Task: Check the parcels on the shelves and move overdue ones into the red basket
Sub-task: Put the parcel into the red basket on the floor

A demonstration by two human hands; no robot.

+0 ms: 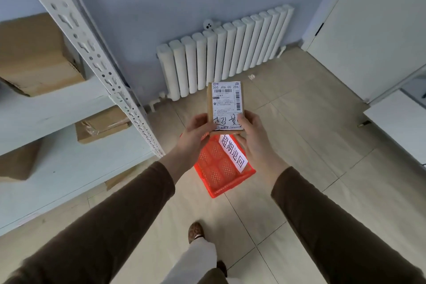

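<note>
Parcel (pixel 224 108), a small cardboard box with a white shipping label facing up, is held in the air in front of the person, directly above the far end of the red basket (pixel 221 168). Nearest the camera, a brown shoe (pixel 196 232) and a pale trouser leg stand on the tiled floor (pixel 311 145). Two arms in brown sleeves reach forward. Left hand (pixel 196 131) grips the parcel's near left corner, thumb pressed on the label edge, fingers hidden underneath. Right hand (pixel 254 138) closes its grip on the near right corner in the same way, thumb on top. Label shows a barcode, printed code "300 J06-00 206" and black handwritten marks near the thumbs.

Red basket sits on the floor below the hands, open-topped, with a mesh bottom. A white paper sign (pixel 234 153) with large black characters lies along its right side. Its far part is hidden behind the hands and the parcel.

To the left stands a white metal shelf unit (pixel 96 57) with a perforated upright. Cardboard boxes rest on several of its levels: a large one (pixel 34 55) on the upper level, a taped one (pixel 103 125) lower down, others partly cut off.

Farther back, a white column radiator (pixel 226 53) is fixed to the blue-grey wall. A white door (pixel 373 30) is at right.
</note>
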